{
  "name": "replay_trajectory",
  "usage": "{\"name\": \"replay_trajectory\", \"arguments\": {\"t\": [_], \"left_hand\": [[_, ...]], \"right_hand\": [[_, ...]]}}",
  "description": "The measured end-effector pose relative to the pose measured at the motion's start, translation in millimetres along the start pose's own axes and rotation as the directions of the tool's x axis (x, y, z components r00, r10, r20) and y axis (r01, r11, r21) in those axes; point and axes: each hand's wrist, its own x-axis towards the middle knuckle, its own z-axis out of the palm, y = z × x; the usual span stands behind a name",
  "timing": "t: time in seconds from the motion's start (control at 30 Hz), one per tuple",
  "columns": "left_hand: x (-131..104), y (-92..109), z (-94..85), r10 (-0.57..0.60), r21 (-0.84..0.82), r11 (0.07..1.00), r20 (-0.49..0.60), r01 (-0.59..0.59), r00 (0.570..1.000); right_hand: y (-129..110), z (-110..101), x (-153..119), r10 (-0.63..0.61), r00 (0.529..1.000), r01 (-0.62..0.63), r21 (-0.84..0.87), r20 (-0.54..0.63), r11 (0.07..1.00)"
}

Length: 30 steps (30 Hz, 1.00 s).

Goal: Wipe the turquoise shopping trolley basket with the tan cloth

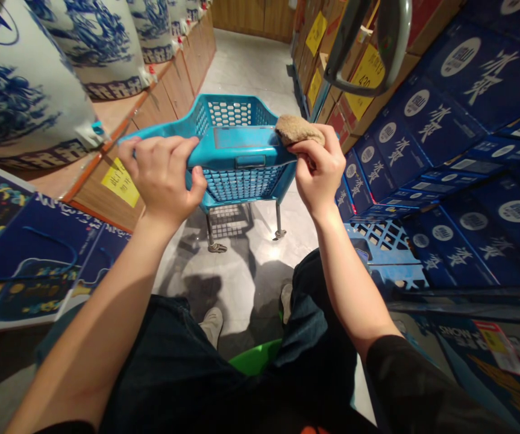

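A blue plastic shopping cart (241, 158) stands in front of me, with a mesh basket and metal legs on wheels. My left hand (162, 172) grips the left part of its handle, fingers over the top and thumb at the near side. In my right hand (318, 166) is a brown cloth (296, 130), bunched up and pressed on the right end of the handle. The fingers of that hand are curled around the cloth, and their tips are partly hidden under it.
Large white-and-blue jars (101, 45) line a wooden counter (162, 99) on the left. Stacked blue boxes (390, 132) rise on the right, above a blue plastic crate (388, 253). A grey looped handle (395, 54) hangs at the upper right. Something green (256, 357) lies between my legs.
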Motion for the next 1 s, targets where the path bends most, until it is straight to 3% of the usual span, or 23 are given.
{"name": "replay_trajectory", "arguments": {"t": [0.13,0.37,0.57,0.73,1.0], "left_hand": [[1.7,1.3,-2.0,-0.044,0.000,0.999,0.014,0.044,0.999],[5.0,7.0,-0.4,-0.072,0.014,0.997,0.010,0.072,0.997],[4.8,5.7,1.9,-0.049,0.047,0.998,-0.018,0.050,0.999],[5.0,6.0,2.2,-0.054,0.058,0.997,-0.023,0.055,0.998],[4.5,4.3,2.8,-0.040,0.075,0.996,-0.033,0.042,0.999]], "right_hand": [[-10.0,2.6,2.3,-0.098,0.995,0.098,-0.022,0.018,0.995],[6.1,0.0,3.1,-0.021,0.999,0.022,-0.029,0.030,0.999],[-8.2,2.0,1.6,-0.169,0.985,0.169,-0.008,-0.016,0.986],[13.6,-2.9,1.4,0.011,1.000,-0.011,0.005,0.001,1.000],[8.1,6.5,-3.4,-0.049,0.998,0.048,0.022,0.028,0.999]]}}
